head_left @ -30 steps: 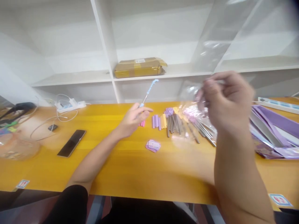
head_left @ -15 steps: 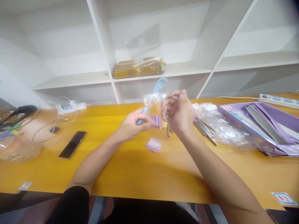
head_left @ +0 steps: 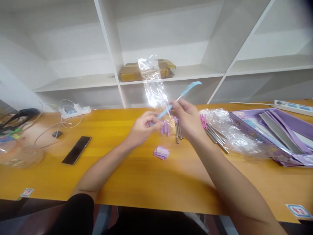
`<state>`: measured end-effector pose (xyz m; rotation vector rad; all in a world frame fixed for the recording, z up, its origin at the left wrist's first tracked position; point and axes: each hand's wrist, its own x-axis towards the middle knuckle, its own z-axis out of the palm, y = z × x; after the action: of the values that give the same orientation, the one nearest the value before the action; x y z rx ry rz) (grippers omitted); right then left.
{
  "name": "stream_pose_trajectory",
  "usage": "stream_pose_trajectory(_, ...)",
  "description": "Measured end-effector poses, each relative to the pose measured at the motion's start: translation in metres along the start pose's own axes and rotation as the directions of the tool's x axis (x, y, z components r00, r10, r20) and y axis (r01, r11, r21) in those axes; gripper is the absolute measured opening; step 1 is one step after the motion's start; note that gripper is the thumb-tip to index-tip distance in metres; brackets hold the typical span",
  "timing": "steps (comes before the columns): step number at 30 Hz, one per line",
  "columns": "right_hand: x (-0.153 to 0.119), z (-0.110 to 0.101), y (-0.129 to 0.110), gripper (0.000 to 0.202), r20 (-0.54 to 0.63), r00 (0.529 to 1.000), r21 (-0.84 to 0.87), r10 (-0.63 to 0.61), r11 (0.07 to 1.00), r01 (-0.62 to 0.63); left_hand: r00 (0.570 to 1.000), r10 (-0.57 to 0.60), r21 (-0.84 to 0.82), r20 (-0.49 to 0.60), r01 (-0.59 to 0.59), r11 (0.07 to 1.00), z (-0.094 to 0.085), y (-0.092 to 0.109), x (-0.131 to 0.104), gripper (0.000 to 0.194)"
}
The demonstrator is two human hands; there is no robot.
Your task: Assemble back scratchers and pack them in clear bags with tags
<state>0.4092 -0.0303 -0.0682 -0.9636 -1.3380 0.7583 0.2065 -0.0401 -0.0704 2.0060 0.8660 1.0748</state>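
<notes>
A blue back scratcher [head_left: 190, 88] with a claw-like head and a short metal rod slants up to the right between my hands. My left hand [head_left: 143, 128] is closed around its handle end. The fingers of my right hand [head_left: 187, 114] pinch it near the rod, below the head. A clear plastic bag [head_left: 155, 86] stands up behind the handle; which hand holds it I cannot tell. Beneath lie purple handles [head_left: 165, 127] and metal rods [head_left: 177, 133], partly covered by the bag and my right hand. A small stack of pink cards [head_left: 161, 152] lies nearer me.
Right of my forearm are metal rods with pink heads [head_left: 216, 135], crumpled clear bags [head_left: 239, 133] and a purple box [head_left: 269, 137]. At left lie a phone [head_left: 76, 150], a power strip [head_left: 77, 112] with cables, and a clear container [head_left: 22, 155]. A wrapped parcel [head_left: 132, 72] sits on the shelf.
My right hand has moved from open beside the bag to gripping the back scratcher. The scratcher's head has swung right and tilted lower; the clear bag now stretches upward to its left.
</notes>
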Motion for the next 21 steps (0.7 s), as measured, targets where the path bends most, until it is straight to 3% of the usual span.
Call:
stream_pose_trajectory(2, 0.003, -0.008, -0.002, 0.033, -0.135, 0.983, 0.007, -0.125, 0.992, 0.127, 0.994, 0.036, -0.078, -0.106, -0.045, 0.996, -0.007, -0.006, 0.004, 0.029)
stream_pose_trajectory(4, -0.001, -0.016, -0.013, 0.037, -0.164, 0.967, -0.006, -0.197, 0.980, 0.199, 0.974, 0.068, -0.160, -0.217, -0.104, 0.982, -0.014, -0.010, 0.008, 0.030)
stream_pose_trajectory(6, -0.013, -0.022, -0.029, 0.042, -0.032, 0.977, -0.062, -0.209, 0.976, 0.207, 0.945, 0.100, -0.228, -0.310, -0.176, 0.958, -0.020, -0.011, 0.009, 0.033)
stream_pose_trajectory(8, -0.026, -0.025, -0.046, 0.045, 0.180, 0.965, -0.162, -0.190, 0.962, 0.219, 0.921, 0.108, -0.282, -0.374, -0.224, 0.933, -0.024, -0.010, 0.010, 0.035)
stream_pose_trajectory(12, -0.042, -0.022, -0.064, 0.049, 0.500, 0.853, -0.323, -0.148, 0.883, 0.342, 0.887, 0.086, -0.375, -0.454, -0.277, 0.885, -0.029, -0.006, 0.010, 0.036)
stream_pose_trajectory(15, -0.040, -0.018, -0.062, 0.047, 0.572, 0.812, -0.380, -0.113, 0.842, 0.384, 0.862, 0.006, -0.436, -0.507, -0.262, 0.861, -0.034, -0.003, 0.012, 0.033)
stream_pose_trajectory(21, -0.032, -0.023, -0.054, 0.047, 0.540, 0.837, -0.450, -0.089, 0.810, 0.376, 0.842, -0.110, -0.568, -0.529, -0.255, 0.782, -0.046, 0.004, 0.012, 0.032)
